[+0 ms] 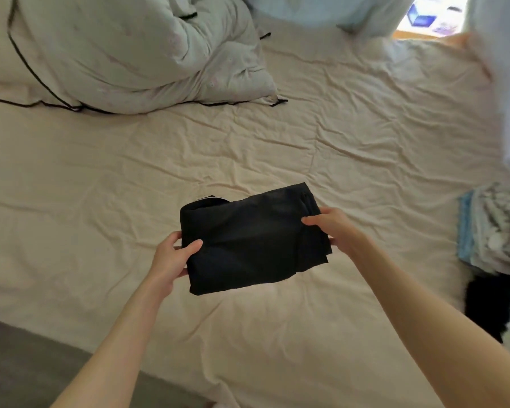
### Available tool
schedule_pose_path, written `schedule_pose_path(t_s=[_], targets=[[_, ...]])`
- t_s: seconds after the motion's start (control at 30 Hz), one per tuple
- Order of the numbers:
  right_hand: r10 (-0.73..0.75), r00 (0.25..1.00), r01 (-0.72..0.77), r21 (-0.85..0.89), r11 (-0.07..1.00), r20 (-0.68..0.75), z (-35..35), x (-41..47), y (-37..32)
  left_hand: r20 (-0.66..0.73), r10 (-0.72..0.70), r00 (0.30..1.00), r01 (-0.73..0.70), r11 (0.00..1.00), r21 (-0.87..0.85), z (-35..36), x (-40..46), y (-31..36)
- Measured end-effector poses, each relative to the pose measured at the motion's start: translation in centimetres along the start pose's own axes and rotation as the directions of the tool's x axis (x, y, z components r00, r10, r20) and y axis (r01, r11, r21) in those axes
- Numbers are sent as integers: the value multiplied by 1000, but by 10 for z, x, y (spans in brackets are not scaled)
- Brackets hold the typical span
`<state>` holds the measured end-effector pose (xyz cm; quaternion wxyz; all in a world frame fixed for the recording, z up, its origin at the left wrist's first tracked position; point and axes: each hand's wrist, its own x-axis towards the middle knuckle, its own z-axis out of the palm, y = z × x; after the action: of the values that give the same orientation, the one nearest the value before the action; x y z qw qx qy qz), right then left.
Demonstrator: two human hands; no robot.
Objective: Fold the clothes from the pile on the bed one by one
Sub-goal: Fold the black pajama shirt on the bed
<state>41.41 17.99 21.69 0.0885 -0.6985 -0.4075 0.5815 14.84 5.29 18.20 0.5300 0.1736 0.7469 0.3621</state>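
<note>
A black garment [253, 240], folded into a compact rectangle, is held just above the cream bed sheet [351, 136] in the middle of the view. My left hand [173, 259] grips its left edge, thumb on top and fingers underneath. My right hand [333, 228] grips its right edge the same way. A thin white strip shows at the garment's far left corner. The pile of clothes [495, 231] lies at the right edge of the bed, with patterned light fabrics and a black piece [486, 307] below them.
A crumpled pale quilt with black piping [124, 51] fills the far left of the bed. A light pillow [321, 10] lies at the far end. Grey floor [36, 366] shows at the lower left beside the bed's near edge.
</note>
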Motion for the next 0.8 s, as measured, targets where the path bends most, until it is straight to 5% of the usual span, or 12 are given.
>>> schedule_pose_path(t_s=[0.3,0.8], targets=[[-96,990,108,119,987,-99,-130,-130,90,114,147,983,-152,988,40,91,-148,4],[116,889,63,369,927,-443,-303,-297,279,521,81,849,-215,956,201,287,-300,-22]])
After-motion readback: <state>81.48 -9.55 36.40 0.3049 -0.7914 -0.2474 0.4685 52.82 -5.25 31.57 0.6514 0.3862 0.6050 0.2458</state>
